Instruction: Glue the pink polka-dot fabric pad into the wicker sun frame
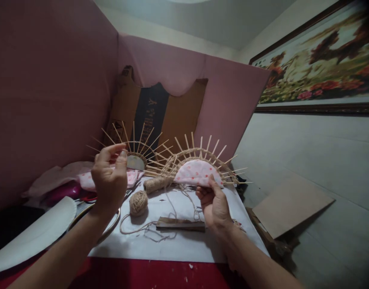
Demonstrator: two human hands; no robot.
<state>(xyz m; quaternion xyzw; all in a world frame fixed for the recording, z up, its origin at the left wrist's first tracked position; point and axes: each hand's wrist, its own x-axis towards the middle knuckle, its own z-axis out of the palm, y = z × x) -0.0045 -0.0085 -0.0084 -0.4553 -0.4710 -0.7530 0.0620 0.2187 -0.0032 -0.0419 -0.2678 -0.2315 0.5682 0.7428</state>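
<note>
My right hand grips the lower edge of a half-round piece covered in pink-dotted white fabric, thumb on its front. Thin wooden sticks fan out from it, with jute twine woven between them in curved bands. Raised to the left, my left hand is closed in a pinch. A thin strand, apparently twine, curves from its fingertips toward the woven band. Behind that hand stands a second stick fan with a pale half-round centre, partly hidden. A ball of twine and a twine roll lie between my hands.
A folded cardboard strip and loose twine lie on the white table surface. At left are a white paper plate, pink-dotted fabric and a purple object. Cut cardboard leans against the pink panel behind.
</note>
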